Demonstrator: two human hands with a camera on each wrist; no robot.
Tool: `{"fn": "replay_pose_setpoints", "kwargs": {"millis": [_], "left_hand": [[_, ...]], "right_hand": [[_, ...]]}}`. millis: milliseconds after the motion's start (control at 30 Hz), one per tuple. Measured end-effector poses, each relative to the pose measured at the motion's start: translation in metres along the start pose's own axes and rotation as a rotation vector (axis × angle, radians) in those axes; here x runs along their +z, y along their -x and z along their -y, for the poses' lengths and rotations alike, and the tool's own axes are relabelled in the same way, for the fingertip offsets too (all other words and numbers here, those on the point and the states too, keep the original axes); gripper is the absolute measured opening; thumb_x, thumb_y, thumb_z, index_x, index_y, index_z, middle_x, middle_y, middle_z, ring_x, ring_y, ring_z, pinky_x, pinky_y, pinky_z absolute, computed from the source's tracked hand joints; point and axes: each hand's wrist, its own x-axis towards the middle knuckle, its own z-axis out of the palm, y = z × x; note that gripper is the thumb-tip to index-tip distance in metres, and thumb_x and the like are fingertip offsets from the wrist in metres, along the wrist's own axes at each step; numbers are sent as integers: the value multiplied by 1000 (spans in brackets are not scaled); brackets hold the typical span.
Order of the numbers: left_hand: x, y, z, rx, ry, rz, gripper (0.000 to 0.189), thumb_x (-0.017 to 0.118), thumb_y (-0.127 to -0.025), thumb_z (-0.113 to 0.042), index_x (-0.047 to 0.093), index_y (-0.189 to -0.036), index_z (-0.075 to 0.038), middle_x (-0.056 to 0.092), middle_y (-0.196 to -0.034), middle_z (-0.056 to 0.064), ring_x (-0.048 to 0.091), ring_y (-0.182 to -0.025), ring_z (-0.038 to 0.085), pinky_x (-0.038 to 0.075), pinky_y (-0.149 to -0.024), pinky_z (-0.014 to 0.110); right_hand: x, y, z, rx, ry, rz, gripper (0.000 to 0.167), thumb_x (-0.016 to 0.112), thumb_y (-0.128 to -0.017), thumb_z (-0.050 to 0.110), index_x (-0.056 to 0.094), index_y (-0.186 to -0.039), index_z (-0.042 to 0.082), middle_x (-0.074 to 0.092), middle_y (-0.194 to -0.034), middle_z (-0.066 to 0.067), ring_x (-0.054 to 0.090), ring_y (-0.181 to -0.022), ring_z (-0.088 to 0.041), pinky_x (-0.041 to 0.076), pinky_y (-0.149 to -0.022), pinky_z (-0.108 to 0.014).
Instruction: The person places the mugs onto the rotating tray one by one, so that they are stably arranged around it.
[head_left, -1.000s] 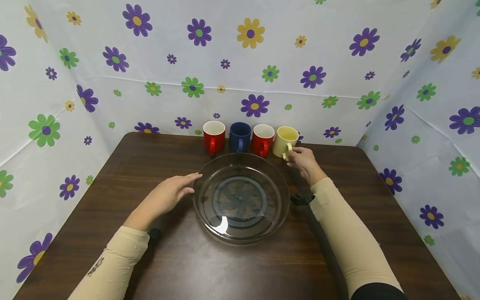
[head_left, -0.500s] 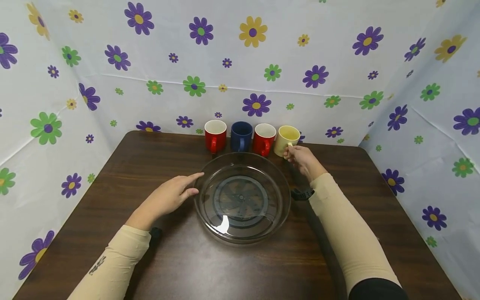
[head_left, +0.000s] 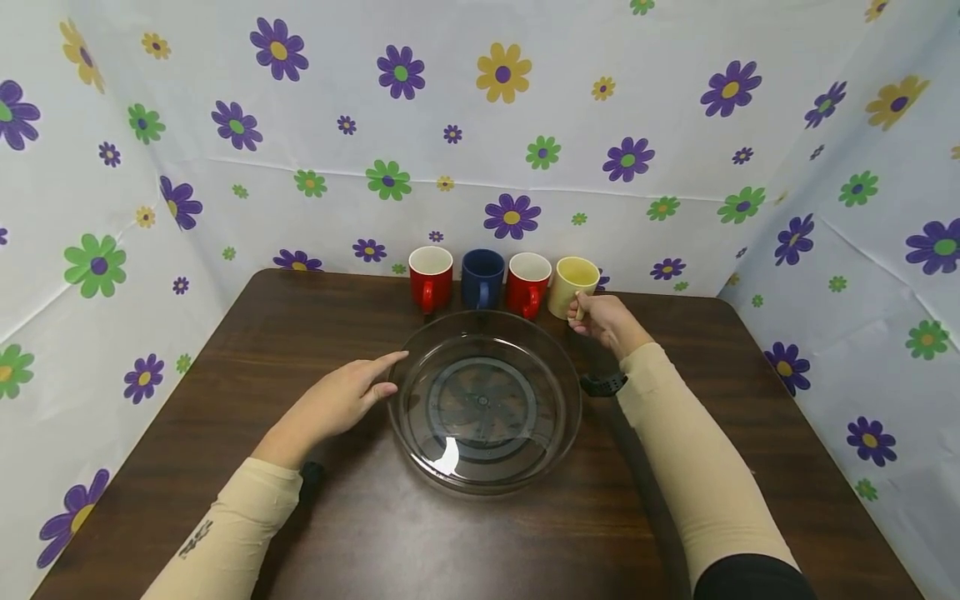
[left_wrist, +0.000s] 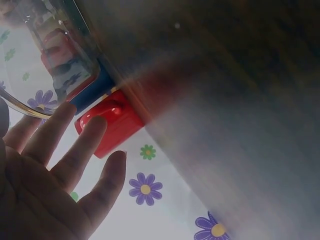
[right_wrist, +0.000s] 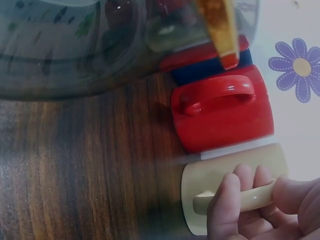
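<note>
A yellow mug [head_left: 567, 287] stands at the right end of a row of mugs. My right hand [head_left: 609, 322] holds its handle [right_wrist: 257, 196], fingers curled through and round it in the right wrist view. A large transparent round dish [head_left: 483, 475] sits on the table before the row. Beside its left rim is my left hand [head_left: 341, 402], fingers extended; whether the fingertips touch the glass I cannot tell. In the left wrist view the spread fingers [left_wrist: 102, 192] hold nothing.
Left of the yellow mug stand a red mug [head_left: 527, 283], a blue mug [head_left: 482, 277] and another red mug [head_left: 431, 279], close together. The dark wooden table [head_left: 480, 550] ends at a flower-patterned white cloth [head_left: 322, 208] behind the mugs.
My right fingers have closed round the yellow mug's handle, which they only touched a second ago. The mug, the dish and my left hand have stayed about where they were.
</note>
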Motion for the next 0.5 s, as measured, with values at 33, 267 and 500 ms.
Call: {"fn": "replay_pose_setpoints", "kwargs": {"millis": [33, 267, 500], "left_hand": [[0, 0, 0, 5, -1, -3, 56, 63, -102, -25, 44, -154, -14, 60, -138, 21, 57, -128, 40, 42, -107, 58], [-1, 3, -1, -3, -7, -10, 55, 61, -103, -28, 44, -154, -15, 60, -137, 21, 56, -128, 40, 41, -108, 58], [-1, 3, 0, 5, -10, -10, 55, 59, -104, -30, 43, -155, -16, 59, -140, 20, 54, -131, 38, 40, -109, 58]], "right_hand": [[1, 0, 0, -6, -4, -9, 30, 41, -111, 24, 54, -101, -1, 64, -80, -3, 63, -62, -11, 54, -61, -20], [2, -1, -2, -44, 28, -68, 31, 43, -110, 23, 56, -100, -4, 67, -80, -5, 64, -60, -10, 55, -60, -20], [-2, -1, -6, -56, 75, -99, 34, 44, -109, 26, 58, -105, -5, 67, -84, -5, 66, -65, -11, 58, -67, -23]]}}
